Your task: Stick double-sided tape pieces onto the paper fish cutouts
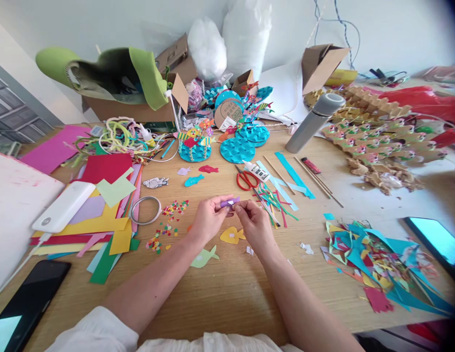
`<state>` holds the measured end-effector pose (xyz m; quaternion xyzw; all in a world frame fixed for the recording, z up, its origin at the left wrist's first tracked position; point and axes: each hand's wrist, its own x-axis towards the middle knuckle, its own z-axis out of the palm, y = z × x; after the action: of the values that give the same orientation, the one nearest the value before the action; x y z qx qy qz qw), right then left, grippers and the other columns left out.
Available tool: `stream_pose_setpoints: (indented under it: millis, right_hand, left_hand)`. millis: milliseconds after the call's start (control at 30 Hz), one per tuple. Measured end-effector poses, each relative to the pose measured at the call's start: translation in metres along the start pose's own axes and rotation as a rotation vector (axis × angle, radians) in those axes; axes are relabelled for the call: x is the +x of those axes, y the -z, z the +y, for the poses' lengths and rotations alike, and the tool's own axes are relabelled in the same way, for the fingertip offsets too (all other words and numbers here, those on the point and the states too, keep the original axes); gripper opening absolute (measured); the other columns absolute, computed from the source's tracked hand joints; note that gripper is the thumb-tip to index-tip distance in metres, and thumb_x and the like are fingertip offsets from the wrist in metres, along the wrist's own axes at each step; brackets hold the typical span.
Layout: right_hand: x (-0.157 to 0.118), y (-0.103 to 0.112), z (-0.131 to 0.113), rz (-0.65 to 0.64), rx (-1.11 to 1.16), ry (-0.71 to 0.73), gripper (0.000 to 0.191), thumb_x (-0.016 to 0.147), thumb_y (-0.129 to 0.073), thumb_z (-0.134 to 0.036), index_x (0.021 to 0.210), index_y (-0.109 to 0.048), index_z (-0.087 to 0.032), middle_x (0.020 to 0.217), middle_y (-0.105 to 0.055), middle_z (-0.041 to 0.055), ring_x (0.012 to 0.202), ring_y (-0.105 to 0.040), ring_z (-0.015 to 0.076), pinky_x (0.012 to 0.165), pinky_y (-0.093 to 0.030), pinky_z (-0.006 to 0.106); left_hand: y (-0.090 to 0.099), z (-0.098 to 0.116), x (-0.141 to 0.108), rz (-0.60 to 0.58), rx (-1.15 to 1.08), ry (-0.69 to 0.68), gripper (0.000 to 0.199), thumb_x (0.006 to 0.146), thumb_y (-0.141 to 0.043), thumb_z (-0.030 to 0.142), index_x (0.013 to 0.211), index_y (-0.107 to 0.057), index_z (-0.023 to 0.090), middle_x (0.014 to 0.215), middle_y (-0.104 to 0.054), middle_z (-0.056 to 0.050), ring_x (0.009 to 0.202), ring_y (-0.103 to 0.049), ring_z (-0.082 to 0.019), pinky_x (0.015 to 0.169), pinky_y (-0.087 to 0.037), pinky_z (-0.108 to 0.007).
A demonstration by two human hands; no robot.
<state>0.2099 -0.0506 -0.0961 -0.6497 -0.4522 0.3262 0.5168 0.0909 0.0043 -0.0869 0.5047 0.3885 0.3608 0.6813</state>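
My left hand is closed on a small purple paper cutout, holding it above the table. A little white square sits on the cutout's face. Against its right end, the thumb and fingers of my right hand are pinched together; what lies between those fingertips is too small to make out. Just below my hands, a yellow paper fish bears a white square too. A pale green paper fish lies near my left wrist. Beyond my hands are blue, red and lilac paper fish.
Red-handled scissors and a white glue bottle lie ahead, near paper strips. Tape and coloured paper are left. A grey flask, paper scraps and a phone are right. Blue discs stand behind.
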Motion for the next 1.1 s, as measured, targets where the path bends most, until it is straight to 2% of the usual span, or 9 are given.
stream_pose_setpoints:
  millis: [200, 433, 567, 733, 967, 1100]
  right_hand:
    - [-0.0008, 0.0007, -0.0047, -0.002, 0.084, -0.074, 0.027, 0.08, -0.059, -0.043, 0.078, -0.063, -0.017, 0.061, -0.053, -0.0012, 0.054, -0.041, 0.012, 0.052, -0.032, 0.026]
    - [0.0005, -0.0004, -0.0059, -0.007, 0.249, -0.121, 0.033, 0.074, -0.065, -0.051, 0.076, -0.062, -0.018, 0.064, -0.057, -0.0003, 0.054, -0.042, 0.0114, 0.051, -0.033, 0.025]
    - [0.0006, -0.0008, -0.0031, -0.024, 0.321, -0.149, 0.032, 0.075, -0.065, -0.051, 0.074, -0.06, -0.019, 0.06, -0.052, -0.0023, 0.052, -0.038, 0.0103, 0.048, -0.03, 0.024]
    - [0.0005, 0.0003, -0.0002, -0.026, 0.424, -0.166, 0.029, 0.076, -0.067, -0.047, 0.072, -0.06, -0.019, 0.061, -0.047, -0.0042, 0.053, -0.036, 0.0089, 0.05, -0.029, 0.024]
    - [0.002, 0.0016, -0.0038, 0.032, 0.463, -0.162, 0.03, 0.072, -0.07, -0.047, 0.074, -0.06, -0.019, 0.065, -0.05, -0.0032, 0.053, -0.038, 0.009, 0.05, -0.031, 0.024]
    - [0.0028, 0.0031, -0.0074, 0.077, 0.479, -0.156, 0.03, 0.07, -0.071, -0.047, 0.075, -0.06, -0.02, 0.07, -0.052, -0.0022, 0.053, -0.039, 0.0086, 0.049, -0.032, 0.024]
  left_hand:
    - [-0.0009, 0.0023, -0.0007, 0.009, 0.007, 0.002, 0.041, 0.075, -0.062, 0.006, 0.115, -0.068, 0.016, 0.101, -0.075, -0.005, 0.081, -0.073, -0.017, 0.082, -0.06, -0.034]
    - [-0.0003, 0.0024, -0.0006, 0.026, -0.006, 0.005, 0.039, 0.075, -0.068, 0.008, 0.112, -0.069, 0.017, 0.088, -0.076, -0.004, 0.077, -0.073, -0.017, 0.079, -0.061, -0.035]
    - [-0.0005, 0.0036, -0.0003, 0.023, -0.011, 0.009, 0.038, 0.074, -0.068, 0.009, 0.112, -0.069, 0.016, 0.086, -0.076, -0.005, 0.077, -0.073, -0.018, 0.079, -0.061, -0.035]
    - [-0.0006, 0.004, 0.0001, 0.012, -0.04, 0.024, 0.038, 0.074, -0.068, 0.009, 0.112, -0.068, 0.014, 0.097, -0.076, -0.008, 0.081, -0.072, -0.018, 0.077, -0.061, -0.034]
    - [0.0, 0.0061, -0.0002, 0.048, -0.08, 0.072, 0.043, 0.073, -0.069, 0.007, 0.115, -0.063, 0.013, 0.087, -0.077, -0.007, 0.076, -0.073, -0.018, 0.077, -0.06, -0.036]
    - [0.0067, 0.0102, 0.0053, 0.077, -0.095, 0.103, 0.025, 0.074, -0.068, 0.007, 0.098, -0.059, 0.013, 0.076, -0.075, -0.006, 0.072, -0.073, -0.019, 0.075, -0.06, -0.036]
